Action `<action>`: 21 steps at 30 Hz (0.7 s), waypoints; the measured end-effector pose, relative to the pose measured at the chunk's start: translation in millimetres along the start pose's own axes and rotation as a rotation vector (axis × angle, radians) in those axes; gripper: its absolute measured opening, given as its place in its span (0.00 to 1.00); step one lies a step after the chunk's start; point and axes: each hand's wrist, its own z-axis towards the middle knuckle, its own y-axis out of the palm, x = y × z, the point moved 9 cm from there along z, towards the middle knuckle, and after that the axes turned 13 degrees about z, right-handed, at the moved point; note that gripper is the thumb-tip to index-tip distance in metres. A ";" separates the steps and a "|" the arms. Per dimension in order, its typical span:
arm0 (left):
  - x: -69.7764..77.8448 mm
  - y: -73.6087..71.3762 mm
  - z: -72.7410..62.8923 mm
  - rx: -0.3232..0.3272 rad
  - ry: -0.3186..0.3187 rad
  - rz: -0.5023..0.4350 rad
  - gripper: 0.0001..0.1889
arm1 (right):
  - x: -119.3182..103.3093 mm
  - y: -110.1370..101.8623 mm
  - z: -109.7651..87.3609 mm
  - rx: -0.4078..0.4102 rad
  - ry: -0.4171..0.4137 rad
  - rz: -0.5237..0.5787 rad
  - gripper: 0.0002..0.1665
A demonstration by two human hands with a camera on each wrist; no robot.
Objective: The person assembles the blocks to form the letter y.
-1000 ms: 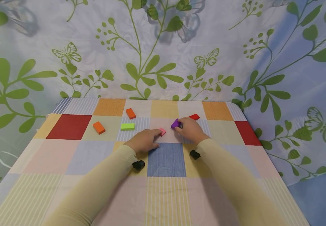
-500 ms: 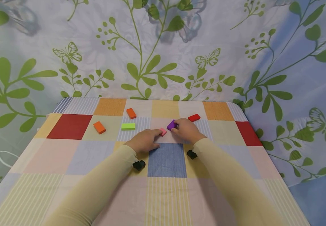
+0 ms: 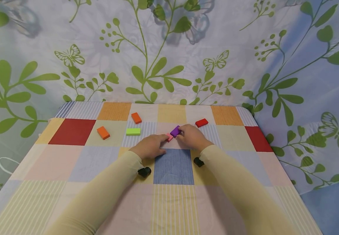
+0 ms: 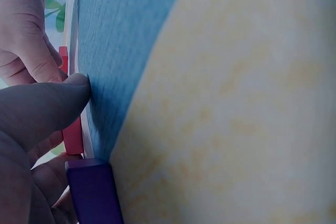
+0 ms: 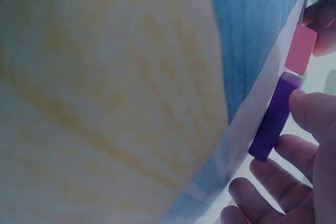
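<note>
1. In the head view, the left hand (image 3: 150, 146) covers whatever lies beneath its palm; from its own wrist camera, a dark purple block end (image 4: 94, 192) sits beside its fingers, cut off by the frame's lower edge. Whether this is the block in the right hand (image 3: 196, 135) cannot be told.
2. A red-pink piece (image 4: 73, 139) in that same view is partly covered by the left thumb and hard to identify.
3. The desk's (image 3: 173, 166) far edge runs beyond both hands, with a leaf-patterned curtain (image 3: 107, 65) behind it; its side edges lie well apart from either hand. Patchwork cloth spreads between the forearms.
4. Beyond the right hand is a red block (image 3: 201, 122); left of the left hand are a lime-green block (image 3: 133, 132) and two orange blocks (image 3: 103, 133).
5. The right hand pinches a purple block (image 3: 175, 131), at its left side.
6. The left hand, thumb spread from its fingers, rests a fingertip on the pink block (image 3: 169, 138), just beside the purple one, between the hands.
</note>
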 end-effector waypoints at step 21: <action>2.9 0.7 -1.3 0.006 0.003 0.008 0.38 | -0.6 7.7 -2.1 -0.033 -0.003 -0.056 0.33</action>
